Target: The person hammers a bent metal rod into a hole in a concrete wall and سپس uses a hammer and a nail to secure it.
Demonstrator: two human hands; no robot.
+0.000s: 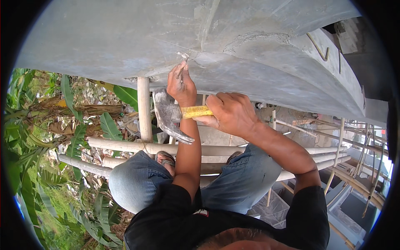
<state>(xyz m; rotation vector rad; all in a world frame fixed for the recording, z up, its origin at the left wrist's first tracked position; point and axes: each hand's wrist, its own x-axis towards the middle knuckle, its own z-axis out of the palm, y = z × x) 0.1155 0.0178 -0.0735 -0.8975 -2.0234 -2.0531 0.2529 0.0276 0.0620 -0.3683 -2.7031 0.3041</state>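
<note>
My left hand [182,86] is closed around a thin metal rod [180,74], perhaps a chisel or a large nail; its exact kind is too small to tell. The rod points up at a pale chipped spot [182,54] on the grey concrete surface [121,39]. Gripped in my right hand [234,112] is a claw hammer [166,112] with a yellow handle and a worn, dusty grey head. The hammer head hangs just below my left hand, in front of that forearm, apart from the rod.
I squat on bamboo poles [125,144], sandalled feet on them. An upright bamboo post [144,110] meets the concrete at left. Banana plants [31,183] and rubble lie far below. More bamboo scaffolding [339,146] extends right. A rough raised seam [258,38] crosses the concrete.
</note>
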